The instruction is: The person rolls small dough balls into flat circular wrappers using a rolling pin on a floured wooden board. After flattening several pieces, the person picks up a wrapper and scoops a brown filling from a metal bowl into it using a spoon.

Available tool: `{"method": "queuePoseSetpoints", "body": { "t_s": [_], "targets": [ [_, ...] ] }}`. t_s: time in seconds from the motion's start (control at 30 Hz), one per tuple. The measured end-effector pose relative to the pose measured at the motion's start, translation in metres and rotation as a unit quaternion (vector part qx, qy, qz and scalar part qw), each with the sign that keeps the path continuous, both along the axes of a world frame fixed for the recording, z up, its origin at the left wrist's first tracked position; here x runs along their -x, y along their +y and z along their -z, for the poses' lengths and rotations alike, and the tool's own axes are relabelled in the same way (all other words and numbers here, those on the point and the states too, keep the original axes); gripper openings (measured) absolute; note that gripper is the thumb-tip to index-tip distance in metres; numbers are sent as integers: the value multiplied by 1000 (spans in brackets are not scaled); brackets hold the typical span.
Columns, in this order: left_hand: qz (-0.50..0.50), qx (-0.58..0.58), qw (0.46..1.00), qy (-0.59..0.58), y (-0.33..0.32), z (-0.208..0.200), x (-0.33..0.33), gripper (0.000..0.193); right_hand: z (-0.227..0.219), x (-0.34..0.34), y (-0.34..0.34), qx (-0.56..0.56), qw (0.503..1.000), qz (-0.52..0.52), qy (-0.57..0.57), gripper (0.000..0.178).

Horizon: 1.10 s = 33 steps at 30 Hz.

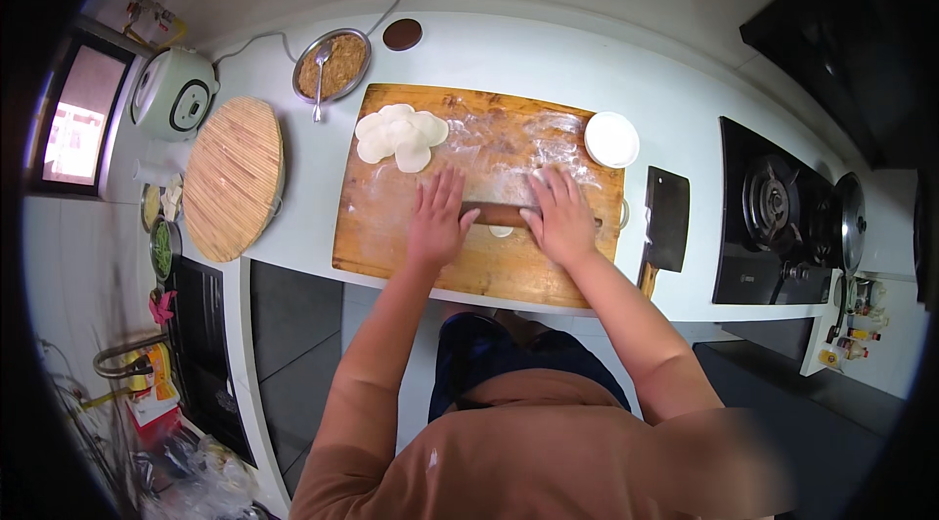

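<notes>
A dark wooden rolling pin (499, 215) lies crosswise on the floured wooden cutting board (381, 246). My left hand (437, 222) rests flat at its left end, fingers stretched forward and thumb toward the middle. Over the right part of the pin lies my right hand (562, 217), its fingers spread and not wrapped round. Between the hands, a small pale piece of dough (501, 231) peeks out from under the pin's near side; the pin hides the rest of it. Several thin round dough wrappers (399, 135) overlap in a pile at the board's far left.
A white bowl (612, 140) sits at the board's right edge, with a cleaver (667, 222) beyond it. Brown filling (337, 67) with a spoon fills a metal bowl at the far left. Left stand a round slatted wooden lid (233, 178) and a rice cooker (173, 94); right, a gas stove (773, 217).
</notes>
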<state>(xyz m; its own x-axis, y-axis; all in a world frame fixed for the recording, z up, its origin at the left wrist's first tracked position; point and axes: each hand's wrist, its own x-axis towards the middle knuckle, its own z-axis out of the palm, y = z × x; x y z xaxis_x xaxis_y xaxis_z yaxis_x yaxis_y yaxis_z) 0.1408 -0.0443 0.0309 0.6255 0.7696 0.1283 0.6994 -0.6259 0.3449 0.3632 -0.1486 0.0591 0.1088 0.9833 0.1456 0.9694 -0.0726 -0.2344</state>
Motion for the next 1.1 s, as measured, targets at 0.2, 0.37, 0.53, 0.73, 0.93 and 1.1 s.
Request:
{"method": "queuePoseSetpoints", "body": {
  "t_s": [0.2, 0.37, 0.53, 0.73, 0.93, 1.1],
  "targets": [
    [18, 41, 999, 28, -5, -9, 6, 62, 1, 5, -7, 29, 998, 22, 54, 68],
    [54, 67, 996, -21, -30, -23, 23, 46, 4, 26, -62, 17, 995, -28, 95, 72],
    [109, 159, 979, -63, -15, -29, -22, 40, 10, 32, -74, 7, 992, -35, 117, 63],
    [92, 176, 980, -27, -6, -5, -40, 34, 9, 29, -80, -14, 993, -39, 114, 41],
    [107, 208, 972, 18, 7, -8, -46, 25, 1, 17, -108, -8, 992, -34, 122, 41],
    [97, 291, 952, 8, 4, -25, -69, 20, 3, 8, -122, -3, 991, -5, 137, 48]
  ]
}}
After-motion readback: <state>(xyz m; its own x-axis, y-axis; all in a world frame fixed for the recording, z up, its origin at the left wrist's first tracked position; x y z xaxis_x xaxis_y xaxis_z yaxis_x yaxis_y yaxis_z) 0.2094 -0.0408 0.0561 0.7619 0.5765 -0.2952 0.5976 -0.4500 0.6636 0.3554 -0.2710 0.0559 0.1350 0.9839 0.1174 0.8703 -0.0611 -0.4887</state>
